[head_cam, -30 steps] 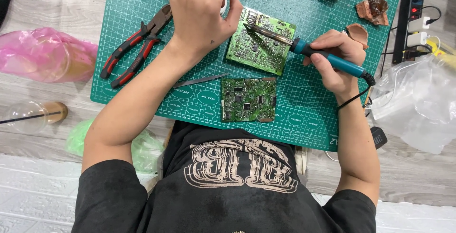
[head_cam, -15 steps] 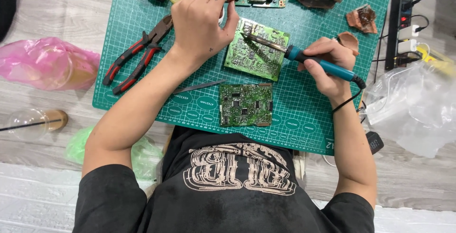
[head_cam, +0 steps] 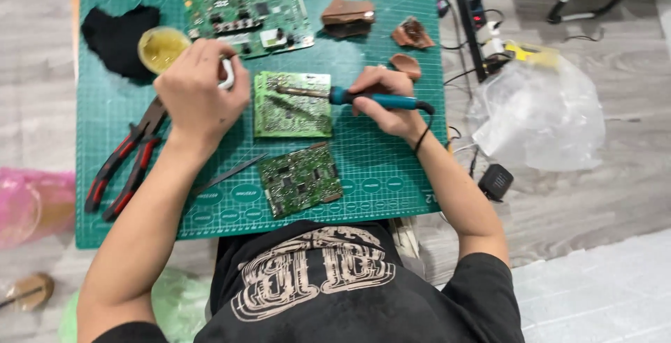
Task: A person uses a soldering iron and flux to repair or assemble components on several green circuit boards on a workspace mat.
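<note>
1. Since half a second ago, the soldering iron [head_cam: 363,97] has swung from a slant to nearly level, its tip now on the upper left part of the green circuit board [head_cam: 292,104]; the left hand [head_cam: 201,95] has drawn off that board's edge to just beside it.
2. The right hand [head_cam: 388,99] is clenched around the iron's blue handle, tip pointing away from the grip toward the left hand.
3. The left hand is curled around a white object [head_cam: 228,73], mostly hidden; what it is cannot be told.
4. Just beyond the left knuckles sits a small round tin of yellow paste [head_cam: 161,48]; below the wrist lie red-handled pliers [head_cam: 126,161] and slim tweezers [head_cam: 227,173].
5. Below the iron's grip lies a second board [head_cam: 300,179]; above it, a longer board [head_cam: 248,16]; all rest on the green cutting mat [head_cam: 391,175].
</note>
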